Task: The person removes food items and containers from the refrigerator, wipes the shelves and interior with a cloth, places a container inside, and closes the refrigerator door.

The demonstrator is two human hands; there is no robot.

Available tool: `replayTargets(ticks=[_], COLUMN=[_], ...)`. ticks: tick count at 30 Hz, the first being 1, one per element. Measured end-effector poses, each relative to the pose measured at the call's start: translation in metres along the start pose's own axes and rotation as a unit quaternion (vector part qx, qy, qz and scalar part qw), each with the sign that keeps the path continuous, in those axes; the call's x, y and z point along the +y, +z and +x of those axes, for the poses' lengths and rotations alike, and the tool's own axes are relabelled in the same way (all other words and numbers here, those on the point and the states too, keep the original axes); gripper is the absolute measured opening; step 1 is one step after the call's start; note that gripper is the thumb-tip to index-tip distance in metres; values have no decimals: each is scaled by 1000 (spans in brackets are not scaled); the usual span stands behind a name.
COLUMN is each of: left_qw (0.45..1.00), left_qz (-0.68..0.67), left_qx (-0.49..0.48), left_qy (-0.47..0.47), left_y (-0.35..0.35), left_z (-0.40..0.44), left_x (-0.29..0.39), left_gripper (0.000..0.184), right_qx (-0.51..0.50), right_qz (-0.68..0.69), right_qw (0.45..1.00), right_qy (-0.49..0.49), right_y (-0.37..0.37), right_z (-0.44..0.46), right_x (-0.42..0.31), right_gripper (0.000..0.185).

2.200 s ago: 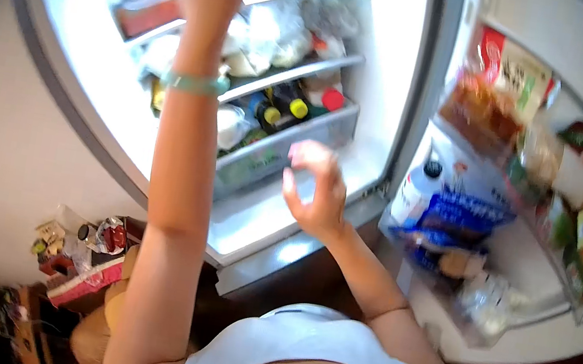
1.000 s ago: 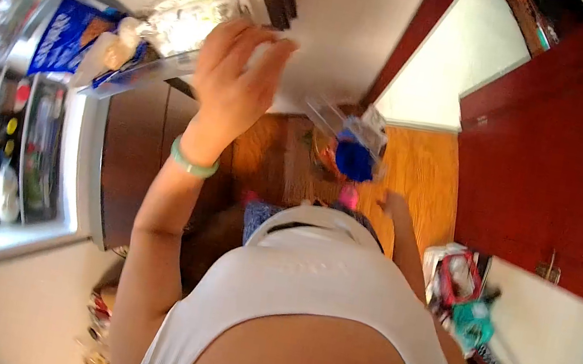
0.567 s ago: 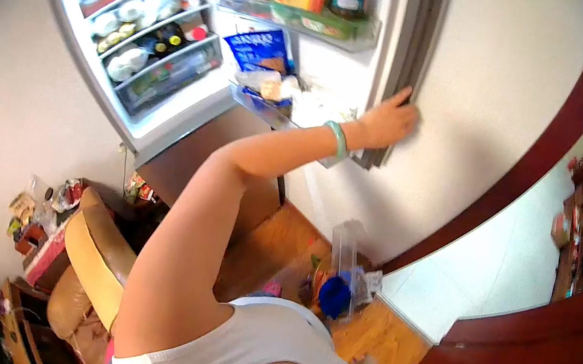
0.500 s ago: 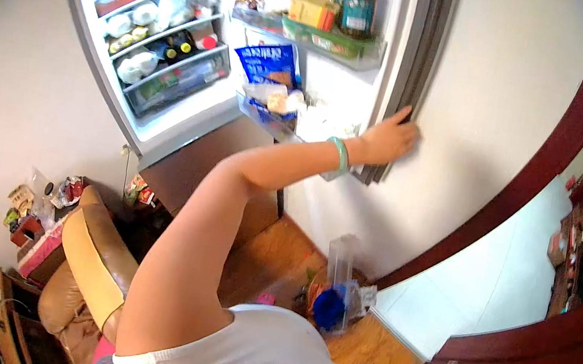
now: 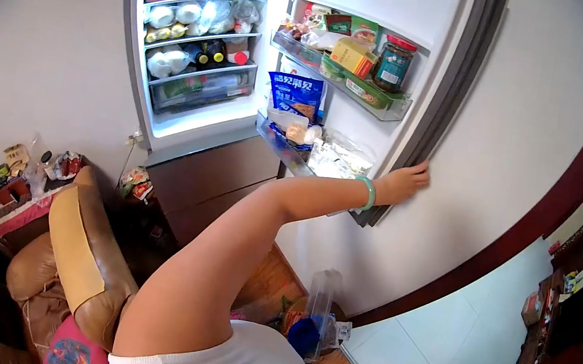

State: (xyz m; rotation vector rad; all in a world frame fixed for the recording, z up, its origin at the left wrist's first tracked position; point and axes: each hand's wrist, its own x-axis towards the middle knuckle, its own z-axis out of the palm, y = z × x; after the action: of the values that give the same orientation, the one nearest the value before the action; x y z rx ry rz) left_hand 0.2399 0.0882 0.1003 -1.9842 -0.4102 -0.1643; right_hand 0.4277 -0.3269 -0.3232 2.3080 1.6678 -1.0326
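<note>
My left arm reaches across the view, with a green bangle (image 5: 365,194) at the wrist. My left hand (image 5: 403,183) is closed on the outer edge of the open refrigerator door (image 5: 439,91), near its lower corner. On the door's upper shelf stand a red-lidded jar (image 5: 394,65), a yellow box (image 5: 354,58) and green packs. A blue printed bag (image 5: 295,95) and some clear plastic packaging (image 5: 341,158) sit in the lower door bin. My right hand does not clearly show; a blurred patch at the bottom edge cannot be made out.
Inside the lit refrigerator (image 5: 202,122), shelves hold bagged food, dark bottles and containers. A brown leather sofa (image 5: 106,305) stands at lower left beside a cluttered side table (image 5: 27,216). A clear plastic container (image 5: 321,301) and a blue item (image 5: 303,336) are low by the wall. A doorway opens at right.
The view has tilted, so the refrigerator, its door and my left hand appear farther right, and the door and hand lower. My left hand keeps its hold on the door edge.
</note>
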Motion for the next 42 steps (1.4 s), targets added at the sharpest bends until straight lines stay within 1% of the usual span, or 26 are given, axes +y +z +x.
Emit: replayTargets(ticks=[2, 3, 7, 8, 9, 10, 11, 13, 14, 16, 18, 20, 22, 23, 26, 27, 28, 29, 30, 31, 32, 33, 34, 36, 40, 42], left_qw=[998, 994, 996, 996, 993, 989, 990, 979, 980, 927, 890, 848, 818, 792, 785, 756, 674, 641, 757, 692, 675, 664, 653, 705, 681, 725], left_qz=[-64, -111, -57, -58, -53, -48, -49, -92, -91, -155, -140, -117, -114, -113, -2, -40, -165, -162, -24, -129, -139, -134, -126, -50, -100, -42], left_qx=[-7, 10, 52, 50, 91, 127, 119, 148, 135, 236, 298, 256, 241, 259, 210, 228, 262, 348, 270, 349, 351, 357, 362, 301, 316, 299], left_qy=[11, -19, -38, -35, -45, -56, -58, -106, -113, -248, -315, -449, -509, -541, -582, -612, -671, -664, -594, -619, -634, -643, -653, -640, -652, -620], left_y=[1, -5, -34, -43, -52, -59, -65, -75, -80, -89, -92, -104, -112, -117, -116, -109, -106, -98, -85, -77, -74, -70, -61, -35, -21, -18], left_z=[-3, -7, -39, -56, -81, -100, -116, -156, -173, -211, -249, -280, -311, -321, -360, -382, -399, -411, -454, -465, -476, -491, -507, -530, -560, -570], left_x=[3, 4, 20, 24, 22, 18, 19, 15, 17, 17, 22, 33, 30, 27, 14, 6, 1, -14, -34, -44, -52, -60, -69, -87, -102, -107], left_gripper=[29, 33, 33, 33, 29, 26, 26, 22, 22, 24, 43, 48, 49, 45, 49, 51, 53, 56, 70, 76, 82, 81, 81, 75, 69, 70], right_qx=[-8, -13, -31, -46, -52, -104, -153, -156, -133, -88, -29, 33, 66, 67, 68, 65, 63, 57, 50, 41, 40, 45, 43, -9, -42, -41], right_qz=[-6, -9, -11, -12, -13, -29, -45, -60, -72, -82, -96, -102, -101, -95, -75, -64, -55, -47, -37, -25, -8, 22, 28, -15, -8, 11], right_qw=[1000, 1000, 999, 997, 996, 991, 985, 984, 988, 992, 987, 968, 959, 964, 981, 987, 992, 995, 998, 999, 999, 999, 998, 996, 991, 989], right_qy=[-11, -18, -29, 68, 71, 73, 71, 54, 29, -36, -126, -227, -257, -240, -165, -133, -98, -60, -26, 5, 20, 0, 20, 88, 123, 138], right_y=[0, 3, 49, 45, 55, 59, 61, 68, 60, 30, 4, -18, -36, -43, -57, -57, -56, -53, -49, -42, -35, -25, -22, -24, 8, 28], right_z=[9, 17, 43, 32, 33, 41, 52, 66, 70, 62, 57, 60, 68, 72, 80, 81, 80, 76, 72, 64, 59, 59, 48, 35, 28, 30], right_x=[2, 6, 29, 11, 10, 14, 18, 51, 50, 29, 8, -15, -39, -55, -87, -95, -98, -98, -94, -87, -77, -63, -57, -60, -43, -39], right_gripper=[42, 42, 45, 46, 46, 45, 43, 42, 40, 38, 35, 32, 31, 31, 31, 32, 32, 32, 32, 32, 32, 33, 33, 37, 39, 38])
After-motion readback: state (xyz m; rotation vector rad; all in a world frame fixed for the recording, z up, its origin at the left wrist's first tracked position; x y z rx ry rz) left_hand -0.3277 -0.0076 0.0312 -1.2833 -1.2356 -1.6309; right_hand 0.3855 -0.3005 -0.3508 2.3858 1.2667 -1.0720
